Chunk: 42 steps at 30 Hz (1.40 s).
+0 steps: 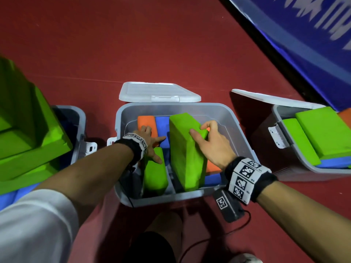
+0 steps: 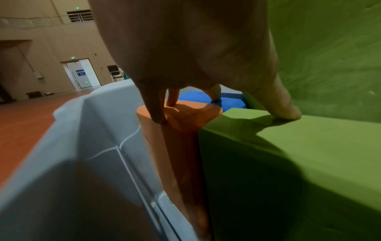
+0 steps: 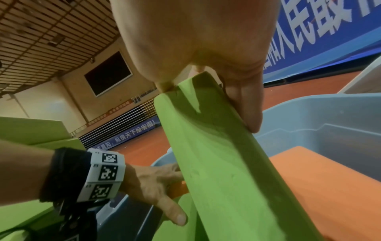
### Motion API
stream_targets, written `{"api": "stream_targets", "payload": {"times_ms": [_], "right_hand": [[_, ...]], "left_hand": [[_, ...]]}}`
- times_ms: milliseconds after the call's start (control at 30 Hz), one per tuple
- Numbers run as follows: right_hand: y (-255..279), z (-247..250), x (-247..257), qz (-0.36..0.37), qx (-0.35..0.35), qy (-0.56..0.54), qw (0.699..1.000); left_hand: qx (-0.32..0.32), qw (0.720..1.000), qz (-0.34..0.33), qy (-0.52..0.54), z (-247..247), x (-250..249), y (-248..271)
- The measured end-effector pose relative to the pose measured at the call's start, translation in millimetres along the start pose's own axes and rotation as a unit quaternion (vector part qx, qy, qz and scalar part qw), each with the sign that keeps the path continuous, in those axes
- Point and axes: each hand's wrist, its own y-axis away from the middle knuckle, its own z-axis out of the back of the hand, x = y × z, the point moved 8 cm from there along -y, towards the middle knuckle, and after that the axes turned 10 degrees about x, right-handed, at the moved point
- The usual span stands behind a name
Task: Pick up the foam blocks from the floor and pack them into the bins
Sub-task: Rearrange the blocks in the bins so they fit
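Right hand (image 1: 212,147) gripping tall green block (image 1: 187,154), tilted in middle of bin (image 1: 121,118). Left hand (image 1: 150,143) spread flat, fingers (image 2: 158,112) pressing orange block (image 2: 177,146) by left wall.

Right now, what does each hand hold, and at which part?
The right hand grips the green block by its top end. The left hand holds nothing.

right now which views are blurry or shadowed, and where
Head view: sharp on the middle bin, motion-smeared at the blue banner. Left wrist view: dim, the left hand shadowing the green block. Right wrist view: bright, edges warped, right hand soft.
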Motion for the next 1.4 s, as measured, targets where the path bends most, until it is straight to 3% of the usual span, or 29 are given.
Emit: {"api": "stream_targets", "payload": {"times_ms": [167, 300, 367, 467, 600, 800, 967, 1067, 1167, 1400], "right_hand": [[-9.7, -18.2, -1.2, -0.085, 0.179, -0.137, 0.971], [-8.2, -30.1, -4.5, -0.07, 0.265, -0.164, 0.948], [-4.8, -39.1, -8.0, -0.054, 0.298, -0.158, 0.94], [7.3, -79.5, -21.7, -0.073, 0.364, -0.055, 0.927], [-7.2, -127.4, -53.3, -0.081, 0.357, 0.051, 0.929], [-21.5, -138.0, -35.5, -0.102, 0.377, 0.108, 0.914], [-30.5, -143.8, -39.3, -0.135, 0.41, 0.257, 0.865], [-39.0, -141.0, -33.5, -0.106, 0.4, 0.266, 0.87], [-41.1, -137.4, -42.5, -0.087, 0.417, 0.33, 0.842], [-50.7, -113.3, -68.0, -0.075, 0.452, 0.223, 0.86]], "left_hand": [[0.008, 1.0, 0.0, 0.007, -2.8, 1.1, -1.6], [0.018, 1.0, -0.005, -0.006, -5.7, 1.9, -3.1], [0.028, 0.999, -0.016, -0.014, -4.2, 5.5, -3.6], [0.03, 0.999, -0.029, -0.019, -0.8, 8.5, -3.4], [0.024, 0.999, -0.025, -0.003, -6.6, 7.6, -6.0], [0.015, 0.999, -0.028, -0.006, -5.7, 6.7, -7.1], [0.006, 0.999, -0.033, -0.015, -0.4, 4.2, -7.8], [0.006, 0.999, -0.033, -0.019, 2.5, 2.4, -8.9], [0.001, 0.999, -0.031, -0.019, 5.2, 0.9, -9.2], [0.002, 0.999, -0.027, -0.023, 14.5, -12.7, -11.0]]}}
